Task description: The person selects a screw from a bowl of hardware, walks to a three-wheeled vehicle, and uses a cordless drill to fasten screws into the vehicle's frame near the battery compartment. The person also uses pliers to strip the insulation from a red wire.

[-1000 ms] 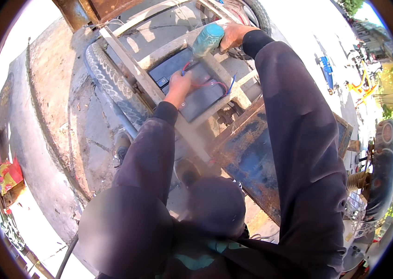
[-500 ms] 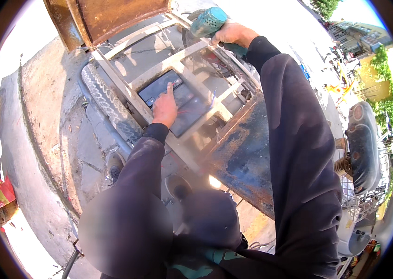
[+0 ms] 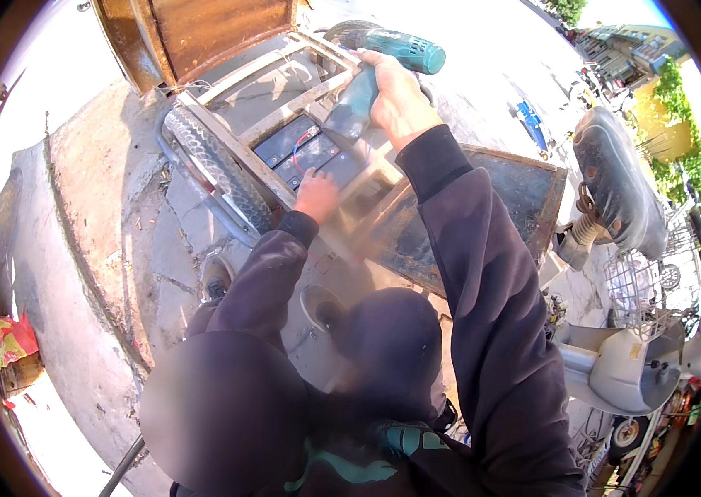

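Note:
My right hand (image 3: 394, 95) is wrapped round the grip of a teal cordless drill (image 3: 408, 50), held over the metal frame (image 3: 210, 120) of a cart. My left hand (image 3: 317, 195), blurred by motion, is over dark rectangular batteries (image 3: 280, 142) set inside the frame, its fingers loosely apart beside red and blue wires (image 3: 297, 146). Whether a fingertip touches the red wire I cannot tell. The batteries are partly hidden by the drill's lower end and my left hand.
A rusty raised panel (image 3: 218, 29) stands beyond the frame. A tyre (image 3: 218, 166) runs along its left. At right are a dark metal tray (image 3: 516, 199), a black seat (image 3: 620, 182), a wire basket (image 3: 640, 273) and a scooter body (image 3: 616, 364). A concrete ledge (image 3: 27, 215) lies left.
The drill has swung round to point away, its base now nearer the batteries, with my right hand. My left hand has left the wire it gripped, pointed at a battery, then drawn back.

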The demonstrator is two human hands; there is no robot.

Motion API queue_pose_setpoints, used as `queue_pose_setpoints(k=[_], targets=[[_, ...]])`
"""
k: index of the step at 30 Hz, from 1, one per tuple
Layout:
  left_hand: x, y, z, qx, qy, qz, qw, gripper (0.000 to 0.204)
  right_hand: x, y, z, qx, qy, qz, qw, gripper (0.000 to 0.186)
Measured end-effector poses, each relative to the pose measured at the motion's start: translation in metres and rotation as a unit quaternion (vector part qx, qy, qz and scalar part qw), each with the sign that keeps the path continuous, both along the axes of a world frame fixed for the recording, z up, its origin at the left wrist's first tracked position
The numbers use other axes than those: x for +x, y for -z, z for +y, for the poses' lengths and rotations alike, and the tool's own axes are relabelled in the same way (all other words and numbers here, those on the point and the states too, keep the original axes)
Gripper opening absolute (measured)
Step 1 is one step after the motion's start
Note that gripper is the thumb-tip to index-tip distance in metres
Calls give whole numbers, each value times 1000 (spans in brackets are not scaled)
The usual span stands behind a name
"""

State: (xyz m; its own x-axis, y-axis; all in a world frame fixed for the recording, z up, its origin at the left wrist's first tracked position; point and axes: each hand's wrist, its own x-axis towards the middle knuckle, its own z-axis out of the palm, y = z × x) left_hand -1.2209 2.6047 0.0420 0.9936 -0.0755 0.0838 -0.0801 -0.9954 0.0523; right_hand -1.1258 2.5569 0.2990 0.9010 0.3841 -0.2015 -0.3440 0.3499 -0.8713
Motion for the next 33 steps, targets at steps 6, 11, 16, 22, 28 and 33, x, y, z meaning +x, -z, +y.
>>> queue_pose_setpoints(k=[6, 11, 16, 22, 28, 33], targets=[[-70, -9, 22, -140, 4, -275, 951, 46, -135, -37, -28, 105, -96, 23, 990, 16], [-161, -38, 24, -196, -65, -254, 945, 33, -169, -9, -108, 102, -271, -148, 946, 17], [-291, -5, 41, -418, -286, -24, 862, 30, -208, -13, -111, 175, -329, 139, 918, 37], [-366, 162, -31, -361, -234, 266, 863, 30, -197, -6, -110, 185, -362, 193, 893, 44], [-357, 217, -73, -368, -330, 220, 841, 22, -190, 1, -118, 149, -328, 210, 909, 45], [-329, 224, -83, -386, -283, 166, 862, 18, -177, 1, -125, 147, -316, 195, 917, 49]])
